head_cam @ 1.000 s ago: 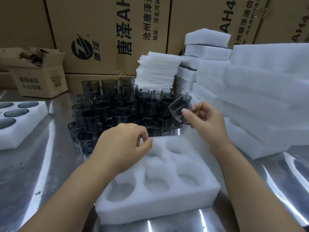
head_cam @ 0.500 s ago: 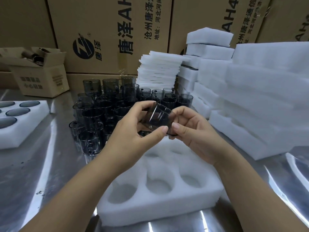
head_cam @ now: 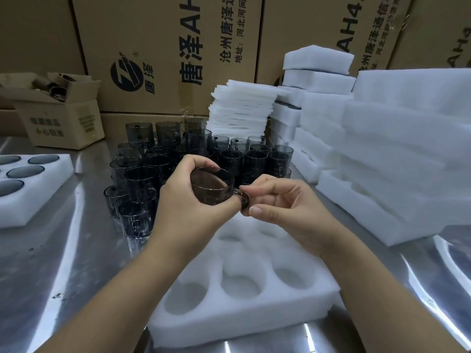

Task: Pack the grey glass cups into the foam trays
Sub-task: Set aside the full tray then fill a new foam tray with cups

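I hold one grey glass cup [head_cam: 211, 186] in the air above the far end of a white foam tray [head_cam: 244, 278] whose round pockets are empty. My left hand [head_cam: 188, 207] wraps round the cup's body from the left. My right hand [head_cam: 283, 200] pinches the cup's handle on its right side between thumb and fingers. Behind the hands stands a dense cluster of grey glass cups [head_cam: 163, 161], some stacked.
A second foam tray [head_cam: 38, 194] with cups in its pockets lies at the left on the steel table [head_cam: 76, 250]. Foam tray stacks [head_cam: 397, 154] rise at the right, foam sheets [head_cam: 242, 110] behind. A small open carton [head_cam: 58, 110] sits far left; big cartons [head_cam: 165, 47] form the back.
The right hand carried a cup from the pile's right edge to the centre, the left hand rose off the tray and took its body, and the right hand shifted to the handle.
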